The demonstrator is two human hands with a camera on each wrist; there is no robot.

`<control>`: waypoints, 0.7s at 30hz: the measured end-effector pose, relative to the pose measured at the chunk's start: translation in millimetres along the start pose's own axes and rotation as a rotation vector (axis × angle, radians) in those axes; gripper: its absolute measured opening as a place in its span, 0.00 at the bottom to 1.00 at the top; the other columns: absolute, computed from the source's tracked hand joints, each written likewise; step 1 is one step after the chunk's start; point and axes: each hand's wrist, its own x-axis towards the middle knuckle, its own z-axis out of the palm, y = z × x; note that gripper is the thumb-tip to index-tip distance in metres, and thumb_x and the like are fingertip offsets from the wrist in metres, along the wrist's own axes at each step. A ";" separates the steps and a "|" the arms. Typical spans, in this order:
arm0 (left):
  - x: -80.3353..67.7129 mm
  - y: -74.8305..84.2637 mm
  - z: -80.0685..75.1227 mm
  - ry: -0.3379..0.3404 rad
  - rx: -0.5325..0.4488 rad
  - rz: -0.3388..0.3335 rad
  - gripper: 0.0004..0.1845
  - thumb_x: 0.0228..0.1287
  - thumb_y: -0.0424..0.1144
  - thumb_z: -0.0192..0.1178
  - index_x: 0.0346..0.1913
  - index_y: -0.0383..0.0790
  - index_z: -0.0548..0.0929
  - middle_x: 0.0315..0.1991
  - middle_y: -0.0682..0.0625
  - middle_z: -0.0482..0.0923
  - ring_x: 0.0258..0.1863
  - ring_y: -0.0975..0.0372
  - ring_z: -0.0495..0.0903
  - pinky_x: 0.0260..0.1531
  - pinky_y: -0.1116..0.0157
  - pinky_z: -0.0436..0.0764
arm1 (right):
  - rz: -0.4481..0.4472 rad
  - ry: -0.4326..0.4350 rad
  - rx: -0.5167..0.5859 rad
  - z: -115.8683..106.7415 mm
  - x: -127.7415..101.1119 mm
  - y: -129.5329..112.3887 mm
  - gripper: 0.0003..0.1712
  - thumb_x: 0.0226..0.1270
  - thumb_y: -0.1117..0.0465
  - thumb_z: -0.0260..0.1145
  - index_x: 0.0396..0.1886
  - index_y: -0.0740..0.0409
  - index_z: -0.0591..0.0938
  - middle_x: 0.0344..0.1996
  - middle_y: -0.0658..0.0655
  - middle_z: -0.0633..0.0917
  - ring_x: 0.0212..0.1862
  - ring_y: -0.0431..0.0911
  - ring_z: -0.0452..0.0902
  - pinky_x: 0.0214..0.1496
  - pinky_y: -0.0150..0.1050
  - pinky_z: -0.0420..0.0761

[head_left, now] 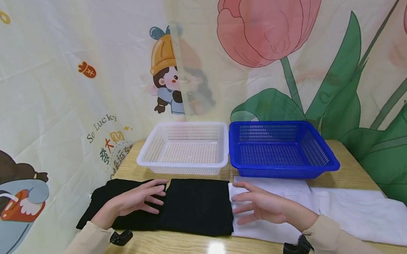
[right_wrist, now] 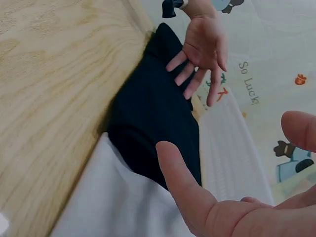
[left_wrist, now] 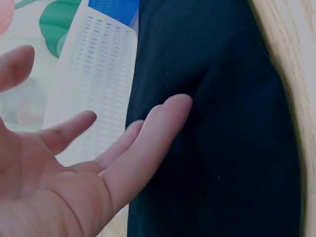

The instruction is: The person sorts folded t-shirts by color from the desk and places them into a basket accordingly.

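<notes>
You are holding your left hand (head_left: pixel 138 200) over the black cloth (head_left: pixel 193 207), fingers straight and slightly spread; the head view shows them lying low over the cloth's left part, though whether the fingertips (left_wrist: pixel 173 106) are actually touching the fabric cannot be told from the left wrist view, where they are hovering just above the dark surface. The black cloth is lying flat on the wooden table (head_left: pixel 181 249), directly in front of the white basket (head_left: pixel 185 148), and its right edge is meeting the white cloth (head_left: pixel 347 211), which is stretching away to the right of it. Your right hand (head_left: pixel 261 208) is hanging over the left end of the white cloth, right beside the seam with the black cloth, fingers straight, apart from one another and pointing toward the black cloth; it is gripping nothing. The blue basket (head_left: pixel 283 148) is sitting just to the right of the white basket, their rims touching, both behind the black cloth. A printed curtain (head_left: pixel 52 92) with cartoon figures and tulips is hanging behind the baskets.
</notes>
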 end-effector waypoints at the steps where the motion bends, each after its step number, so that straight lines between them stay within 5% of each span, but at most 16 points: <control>1: 2.0 -1.0 -0.3 0.008 -0.002 -0.009 0.42 0.83 0.57 0.54 0.86 0.40 0.51 0.76 0.28 0.61 0.66 0.43 0.77 0.57 0.46 0.85 | 0.011 0.005 0.007 1.3 2.9 2.4 0.49 0.78 0.55 0.64 0.86 0.56 0.46 0.78 0.77 0.55 0.71 0.70 0.71 0.60 0.62 0.84; 12: 13.6 0.3 -1.2 0.091 0.080 -0.073 0.42 0.80 0.58 0.58 0.84 0.39 0.58 0.74 0.31 0.68 0.68 0.42 0.76 0.55 0.48 0.86 | 0.057 0.071 -0.004 -2.8 22.3 17.1 0.49 0.76 0.56 0.63 0.85 0.59 0.47 0.77 0.76 0.61 0.70 0.70 0.71 0.59 0.71 0.81; 21: 15.9 5.4 0.1 0.145 0.168 -0.064 0.40 0.80 0.57 0.59 0.83 0.39 0.60 0.77 0.32 0.65 0.70 0.39 0.73 0.57 0.47 0.85 | 0.064 0.064 0.012 -5.0 24.6 14.4 0.47 0.77 0.58 0.61 0.85 0.58 0.46 0.78 0.75 0.60 0.69 0.70 0.71 0.59 0.73 0.79</control>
